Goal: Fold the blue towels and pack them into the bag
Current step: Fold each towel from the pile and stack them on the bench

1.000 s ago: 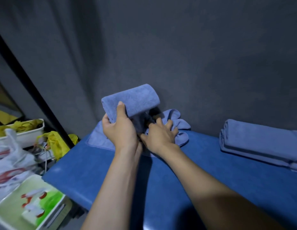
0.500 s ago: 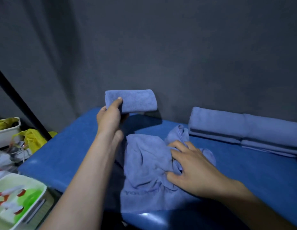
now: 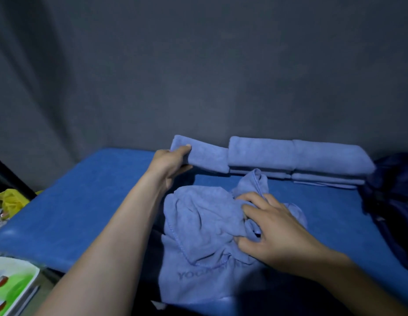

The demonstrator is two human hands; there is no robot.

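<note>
On the blue table [image 3: 80, 201], your left hand [image 3: 170, 164] grips a folded towel [image 3: 203, 156] beside the finished stack [image 3: 296, 158]; your right hand [image 3: 273, 226] clutches a crumpled towel [image 3: 203, 229], unfolded. The dark shape [image 3: 389, 201] at right, possibly the bag, awaits packing.

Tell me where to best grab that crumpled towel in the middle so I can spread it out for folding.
Probably the stitched hem of the crumpled towel, near the printed lettering at its front edge. That edge lies fairly flat and exposed, so pinch it from your side, one corner each. The right hand is bunching the middle now; the left hand holds the folded towel.
</note>
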